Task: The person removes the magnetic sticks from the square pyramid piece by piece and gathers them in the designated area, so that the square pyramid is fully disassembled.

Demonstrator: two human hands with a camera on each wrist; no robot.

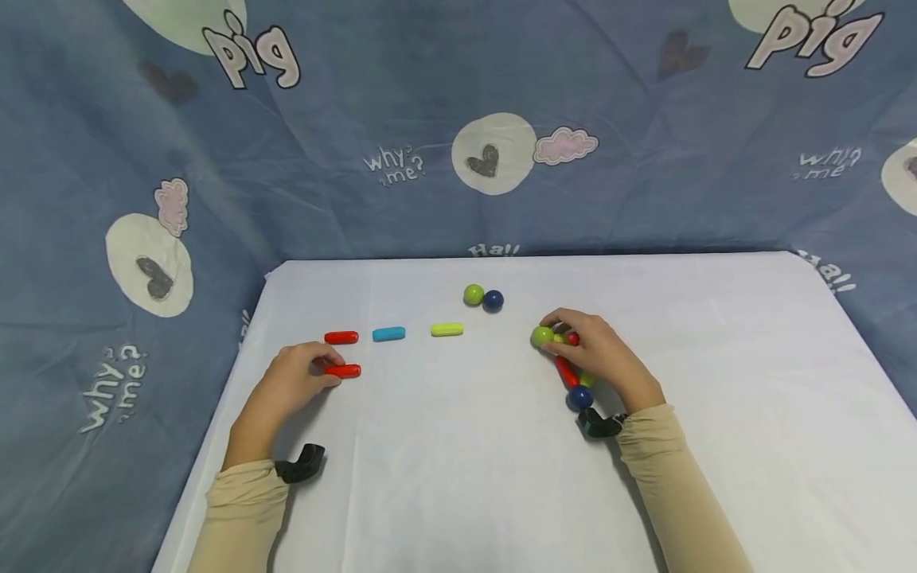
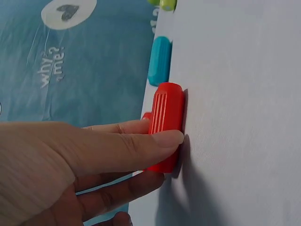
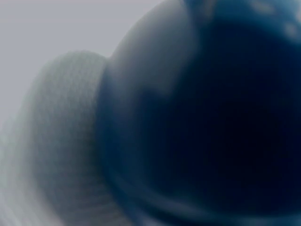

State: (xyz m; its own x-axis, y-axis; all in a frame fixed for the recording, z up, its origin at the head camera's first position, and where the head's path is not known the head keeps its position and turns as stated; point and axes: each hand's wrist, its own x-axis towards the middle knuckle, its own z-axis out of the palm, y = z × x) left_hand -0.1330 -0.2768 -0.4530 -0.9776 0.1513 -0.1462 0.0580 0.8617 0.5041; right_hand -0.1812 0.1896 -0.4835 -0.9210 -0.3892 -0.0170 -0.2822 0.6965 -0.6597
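My left hand (image 1: 292, 378) pinches a short red stick (image 1: 345, 371) between thumb and fingers, low over the white table. In the left wrist view the thumb lies across that ridged red stick (image 2: 168, 110). My right hand (image 1: 600, 350) holds a joined piece of balls and sticks near its green ball (image 1: 541, 337). From the piece show a red stick (image 1: 566, 372), a yellow-green stick (image 1: 587, 379), a red stick end (image 1: 572, 339) and a dark blue ball (image 1: 579, 398). The right fingers cover part of it. A blurred blue ball (image 3: 211, 127) fills most of the right wrist view.
Behind the left hand lie a red stick (image 1: 341, 337), a blue stick (image 1: 389, 333) and a yellow-green stick (image 1: 447, 329) in a row. A green ball (image 1: 474, 294) and a dark blue ball (image 1: 493, 301) sit farther back. A printed blue cloth (image 1: 401, 215) hangs behind the table (image 1: 444, 477).
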